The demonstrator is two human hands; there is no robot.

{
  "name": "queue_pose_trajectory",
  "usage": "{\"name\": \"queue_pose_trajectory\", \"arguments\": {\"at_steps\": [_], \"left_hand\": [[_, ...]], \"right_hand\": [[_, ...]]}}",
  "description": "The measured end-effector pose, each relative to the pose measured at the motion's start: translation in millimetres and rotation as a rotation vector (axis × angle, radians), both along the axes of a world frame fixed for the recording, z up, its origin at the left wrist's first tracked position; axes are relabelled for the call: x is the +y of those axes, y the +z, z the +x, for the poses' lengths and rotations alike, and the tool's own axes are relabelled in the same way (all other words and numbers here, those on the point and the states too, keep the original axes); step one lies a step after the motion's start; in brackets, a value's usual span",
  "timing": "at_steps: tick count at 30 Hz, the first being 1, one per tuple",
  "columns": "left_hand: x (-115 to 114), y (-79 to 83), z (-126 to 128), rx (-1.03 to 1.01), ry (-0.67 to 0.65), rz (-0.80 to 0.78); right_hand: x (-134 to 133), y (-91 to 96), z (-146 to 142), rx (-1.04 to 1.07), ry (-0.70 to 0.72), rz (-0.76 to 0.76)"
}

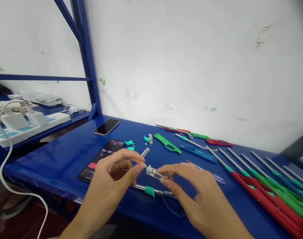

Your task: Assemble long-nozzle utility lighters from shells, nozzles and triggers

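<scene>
Presently pinching clear cartridge at six o'clock in right hand, with left hand nearly closed beside its tip, contents too small to tell. Apparently working that tip; probably needs steady alignment next. Noting red lighter at four o'clock.

Left fingers have open tabletop beyond the phone; lighters crowd the right.

Saw clear, glossy plastic on the tank, and there, caught bright, smooth metal along the rods! Got moulded plastic on the handles, with a soft sheen. Found smooth, lightly glossy paint on the table. Spotted glassy shine on the phone, smooth plastic on the strip, matt finish on the wall, rough at the scuffs!
</scene>
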State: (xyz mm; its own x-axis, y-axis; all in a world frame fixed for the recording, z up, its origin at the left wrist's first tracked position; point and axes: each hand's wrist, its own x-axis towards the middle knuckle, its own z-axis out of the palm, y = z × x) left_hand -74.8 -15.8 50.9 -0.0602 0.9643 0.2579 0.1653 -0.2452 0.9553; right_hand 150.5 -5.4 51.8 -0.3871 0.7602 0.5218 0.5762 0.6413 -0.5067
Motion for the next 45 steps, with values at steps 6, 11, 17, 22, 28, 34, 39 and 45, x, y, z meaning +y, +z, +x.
{"name": "queue_pose_trajectory", "arguments": {"at_steps": [6,11,17,22,28,34,39,45], "left_hand": [[-6.2,2.4,1.2,0.059,0.007,0.030],[-10.4,0.6,4.6,0.106,0.058,0.076],[-11.6,-2.1,7.9,0.198,0.149,0.135],[-11.5,-4.2,8.2,0.191,0.109,0.143],[-14.3,-10.4,12.0,0.141,0.058,0.136],[-17.6,-12.8,13.9,0.224,0.015,0.164],[-16.6,-15.2,13.5,0.293,-0.068,0.274],[-18.3,-13.2,10.7,0.267,-0.102,0.223]], "right_hand": [[1.5,0.5,-4.2,0.020,0.000,0.051],[5.6,-4.7,-10.2,-0.043,-0.022,0.140],[9.3,-10.4,-14.0,-0.072,-0.032,0.263],[10.5,-11.1,-13.9,-0.070,-0.048,0.349],[9.8,-11.6,-14.5,-0.068,-0.071,0.275],[10.1,-6.8,-10.6,-0.090,-0.053,0.114],[10.4,-6.1,-4.3,-0.107,0.001,0.062],[11.0,-4.0,5.3,-0.112,0.062,-0.033]]}}
